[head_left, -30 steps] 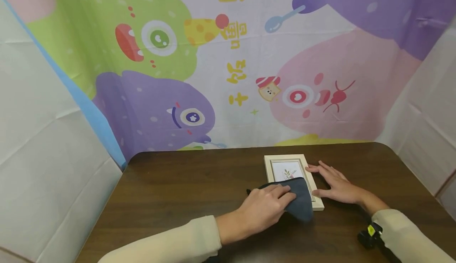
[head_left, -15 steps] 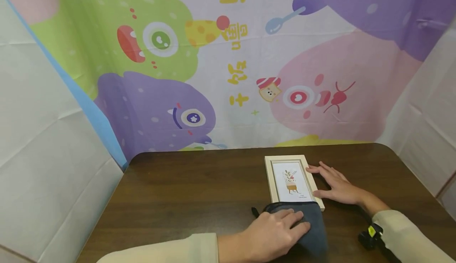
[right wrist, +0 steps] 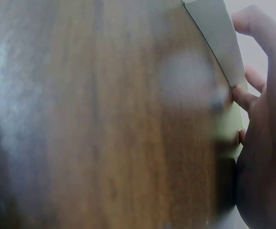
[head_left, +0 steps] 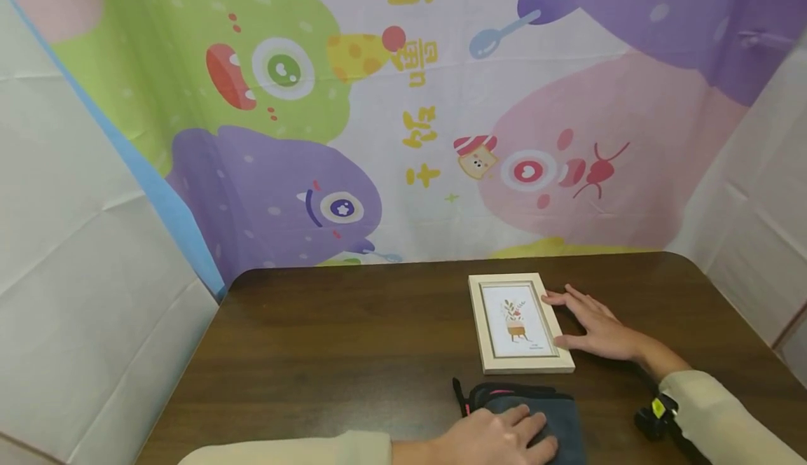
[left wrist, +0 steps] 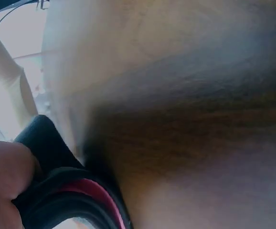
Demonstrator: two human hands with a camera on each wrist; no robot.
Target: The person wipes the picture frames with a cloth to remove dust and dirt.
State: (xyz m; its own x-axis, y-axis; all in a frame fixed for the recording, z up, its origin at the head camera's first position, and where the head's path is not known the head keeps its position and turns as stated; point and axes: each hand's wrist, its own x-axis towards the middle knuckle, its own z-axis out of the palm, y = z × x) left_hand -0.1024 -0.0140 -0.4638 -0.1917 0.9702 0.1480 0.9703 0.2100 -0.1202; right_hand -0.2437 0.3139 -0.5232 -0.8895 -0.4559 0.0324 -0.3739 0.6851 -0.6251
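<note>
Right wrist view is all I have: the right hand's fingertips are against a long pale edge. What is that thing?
Observer: A cream picture frame, lying face up with a drawing of a potted plant showing.

Operator: And the left hand?

Observer: The left hand holds a blue-grey pouch on the side of the frame nearer the person.

Operator: Is the pouch touching the frame?

Observer: No, the head view shows a narrow strip of bare wooden table between them.

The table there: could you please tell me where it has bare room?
Widest patch: left of the picture frame, beyond the left sleeve; smaller: right of the right hand. It is crowded around the frame and the pouch under the left hand.
</note>
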